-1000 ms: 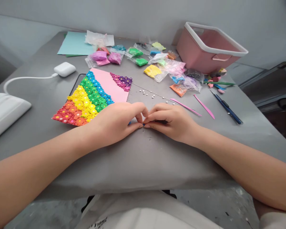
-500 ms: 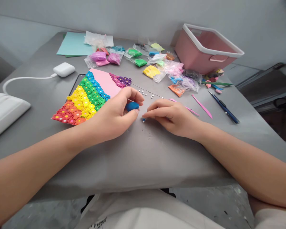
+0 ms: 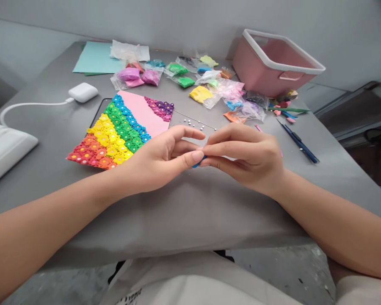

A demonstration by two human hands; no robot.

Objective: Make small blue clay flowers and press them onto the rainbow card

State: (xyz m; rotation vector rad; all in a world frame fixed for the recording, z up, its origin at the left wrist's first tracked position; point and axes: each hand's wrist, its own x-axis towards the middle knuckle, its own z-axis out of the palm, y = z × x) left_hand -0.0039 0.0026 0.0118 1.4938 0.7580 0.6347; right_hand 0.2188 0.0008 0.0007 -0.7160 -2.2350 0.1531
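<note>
A lump of blue clay (image 3: 198, 162) shows between the fingertips of both hands, mostly covered by them. My left hand (image 3: 165, 159) has its thumb on the clay, its index finger stretched above it and the other fingers curled behind. From the right, my right hand (image 3: 246, 154) pinches the clay between thumb and fingers, its fingertips meeting the left ones. Left of the hands lies a pink board (image 3: 138, 110) with bands of small clay flowers (image 3: 109, 137) in red, orange, yellow, green and blue, and purple ones in its far corner. Tiny white balls (image 3: 193, 124) lie just beyond the hands.
Bagged coloured clay (image 3: 200, 94) spreads along the back, beside a pink bin (image 3: 266, 67) with a white rim. A blue craft knife (image 3: 298, 142) lies at right. A white case (image 3: 83, 92) is cabled to a white block (image 3: 9, 150) at left. Blue-green sheets (image 3: 97, 59) lie behind.
Both hands have come together over the table. My right hand has lifted from the tabletop and now grips the blue clay that my left hand held alone.
</note>
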